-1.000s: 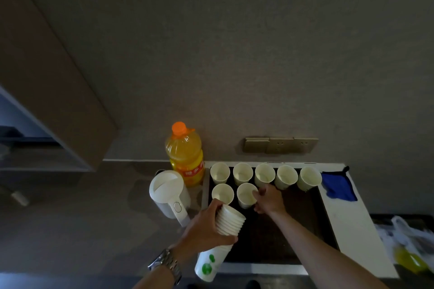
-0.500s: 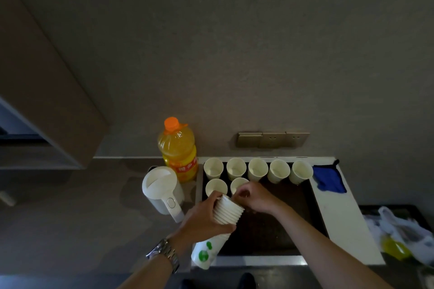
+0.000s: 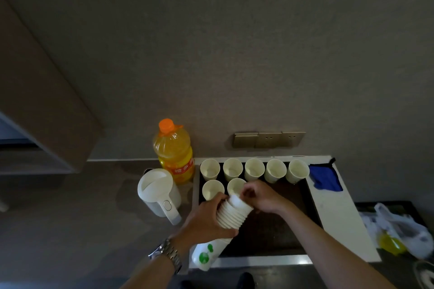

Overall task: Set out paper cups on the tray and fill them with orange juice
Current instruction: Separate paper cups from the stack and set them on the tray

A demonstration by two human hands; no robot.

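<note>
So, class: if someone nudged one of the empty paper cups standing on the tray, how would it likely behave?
Each paper cup looks empty, so it is probably very light and would slide or tip at a small push. It is taller than wide with a narrower base, so likely top-heavy. Thin paper walls would probably dent if squeezed.

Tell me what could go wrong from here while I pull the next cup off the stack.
1. The right hand pinches the rim of the cup stack right beside the second front-row cup; a jerk might knock it over.
2. The nested cups look tight, so two may come off together.
3. The left hand holds the stack tilted over the tray; a loose grip could spill cups.
</note>
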